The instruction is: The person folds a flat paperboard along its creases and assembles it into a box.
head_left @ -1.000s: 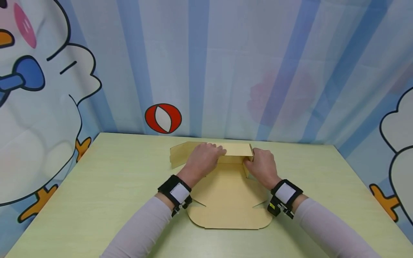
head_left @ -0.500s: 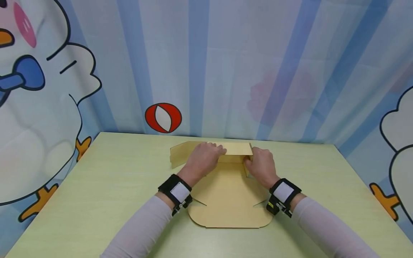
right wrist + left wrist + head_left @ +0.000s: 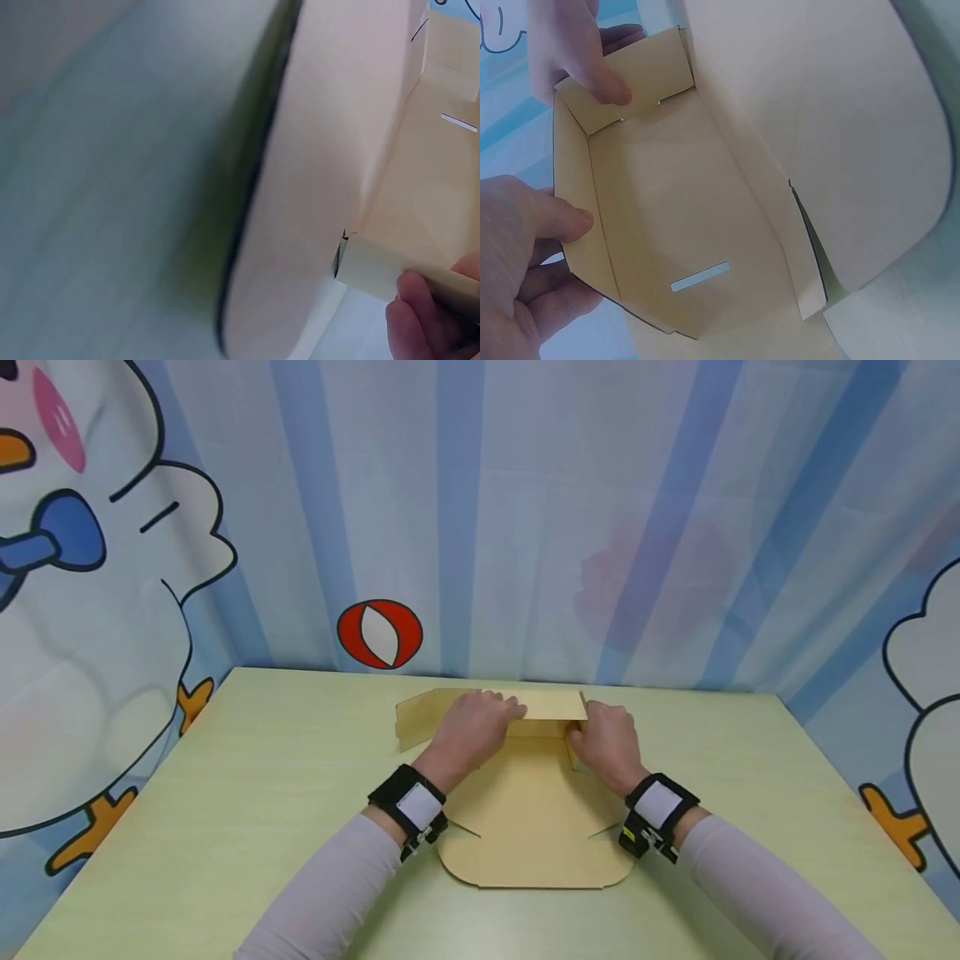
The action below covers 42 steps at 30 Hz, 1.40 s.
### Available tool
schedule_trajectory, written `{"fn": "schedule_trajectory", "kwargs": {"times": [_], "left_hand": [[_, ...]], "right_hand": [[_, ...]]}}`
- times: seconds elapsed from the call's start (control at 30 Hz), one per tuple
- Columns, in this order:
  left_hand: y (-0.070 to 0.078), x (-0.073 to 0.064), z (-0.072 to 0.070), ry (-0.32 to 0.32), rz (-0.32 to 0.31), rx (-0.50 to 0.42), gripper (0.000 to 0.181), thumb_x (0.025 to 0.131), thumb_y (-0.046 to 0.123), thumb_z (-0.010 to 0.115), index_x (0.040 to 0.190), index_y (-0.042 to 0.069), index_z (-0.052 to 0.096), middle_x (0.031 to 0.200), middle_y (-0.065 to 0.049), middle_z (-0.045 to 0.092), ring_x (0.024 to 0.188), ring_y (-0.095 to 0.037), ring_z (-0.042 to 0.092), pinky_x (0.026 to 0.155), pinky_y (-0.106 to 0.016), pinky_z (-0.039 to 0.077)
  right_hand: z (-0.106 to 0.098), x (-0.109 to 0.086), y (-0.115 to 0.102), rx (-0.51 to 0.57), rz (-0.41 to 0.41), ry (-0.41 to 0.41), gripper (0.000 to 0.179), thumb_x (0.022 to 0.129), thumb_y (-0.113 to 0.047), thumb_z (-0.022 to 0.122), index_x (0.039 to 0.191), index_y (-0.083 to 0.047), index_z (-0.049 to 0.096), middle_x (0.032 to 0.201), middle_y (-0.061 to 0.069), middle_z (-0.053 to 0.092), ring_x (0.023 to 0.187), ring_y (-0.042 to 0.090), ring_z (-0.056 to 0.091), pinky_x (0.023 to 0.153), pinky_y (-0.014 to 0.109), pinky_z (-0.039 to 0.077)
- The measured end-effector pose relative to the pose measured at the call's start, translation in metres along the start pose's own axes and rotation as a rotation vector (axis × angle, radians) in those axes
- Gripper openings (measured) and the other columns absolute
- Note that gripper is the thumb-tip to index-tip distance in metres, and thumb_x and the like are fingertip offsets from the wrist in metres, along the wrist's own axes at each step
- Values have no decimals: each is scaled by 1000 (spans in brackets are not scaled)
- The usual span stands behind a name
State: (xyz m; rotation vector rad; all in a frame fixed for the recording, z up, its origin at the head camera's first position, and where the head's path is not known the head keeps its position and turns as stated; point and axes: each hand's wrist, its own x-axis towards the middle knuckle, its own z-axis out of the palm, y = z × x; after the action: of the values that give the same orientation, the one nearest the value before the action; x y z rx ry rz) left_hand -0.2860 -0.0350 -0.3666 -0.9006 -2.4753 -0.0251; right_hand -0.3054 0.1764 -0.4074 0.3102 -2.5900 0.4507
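Observation:
A partly folded tan cardboard box (image 3: 536, 802) lies near the middle of the table, its wide rounded lid panel toward the person. At the far side, the left hand (image 3: 471, 731) grips the long outer flap (image 3: 576, 196), thumb on its inner face and fingers behind. The right hand (image 3: 611, 745) pinches the end wall (image 3: 641, 79), which stands folded up at the right, with its thumb on the inside. A narrow slot (image 3: 700, 277) shows in the base panel near the left end, where a side flap (image 3: 418, 720) sticks outward. Part of the far flap is hidden behind the left hand.
The pale green tabletop (image 3: 262, 793) extends around the box on both sides. Close behind its back edge hangs a blue striped curtain (image 3: 525, 527) with printed cartoon figures. Each wrist wears a black strap with a small camera.

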Motion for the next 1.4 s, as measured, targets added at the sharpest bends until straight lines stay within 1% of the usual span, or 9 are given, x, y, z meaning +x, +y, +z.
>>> {"fn": "schedule_trajectory", "kwargs": {"times": [0.27,0.43,0.53,0.6,0.7,0.83,0.97,1.2,1.4], "left_hand": [[1,-1,1,-14,-4,-10,29,86,3,57,105,20,70,89,-3,69,69,-17,63,66,-26,51],[2,1,1,12,8,-16,29,85,2,57,102,20,71,87,-1,69,68,-17,62,63,-25,50],[3,2,1,29,19,-16,28,85,2,57,101,20,71,86,-2,69,65,-16,61,61,-24,50],[3,3,1,30,20,-11,26,86,3,57,101,19,71,85,-2,69,64,-16,60,60,-24,50],[3,3,2,26,14,-1,26,86,4,57,101,20,71,85,-2,69,64,-16,60,60,-24,49],[3,2,2,17,9,5,26,86,5,57,102,21,70,86,-1,69,67,-17,62,62,-25,50],[3,2,2,3,6,-1,27,87,5,56,103,21,70,83,-1,68,67,-17,61,63,-26,50],[2,1,2,17,-15,-14,24,87,8,58,104,21,70,74,-1,66,63,-17,59,61,-24,48],[0,-5,10,96,-44,-6,23,86,11,61,104,22,70,89,1,70,63,-16,60,54,-23,46]], "right_hand": [[-5,-2,3,59,-11,-72,13,76,-12,61,68,-6,52,52,2,39,45,14,34,39,25,24],[-26,3,0,35,-31,-164,23,77,-20,67,66,-8,51,54,1,42,45,13,39,40,25,28],[-40,6,-3,-28,-46,-178,30,76,-28,71,74,-4,52,55,4,47,44,15,44,39,26,33],[-46,8,-6,-76,-93,-160,34,74,-28,73,84,-2,54,58,6,49,46,18,47,40,29,36],[-50,10,-10,-116,-214,-104,40,70,-21,77,99,0,58,74,11,59,60,24,57,48,34,46],[-45,10,-14,-86,-386,-61,27,72,-7,74,97,-7,64,99,12,64,86,30,60,66,40,52],[-37,10,-17,-25,-489,-52,21,79,-2,66,99,-9,67,107,10,64,100,29,58,79,41,50],[-29,10,-22,-19,-530,-46,34,82,-4,65,115,-11,64,113,8,64,107,25,58,86,39,48],[-27,10,-22,-50,-557,-47,38,80,-4,67,116,-11,64,114,8,63,107,26,58,83,39,49]]}}
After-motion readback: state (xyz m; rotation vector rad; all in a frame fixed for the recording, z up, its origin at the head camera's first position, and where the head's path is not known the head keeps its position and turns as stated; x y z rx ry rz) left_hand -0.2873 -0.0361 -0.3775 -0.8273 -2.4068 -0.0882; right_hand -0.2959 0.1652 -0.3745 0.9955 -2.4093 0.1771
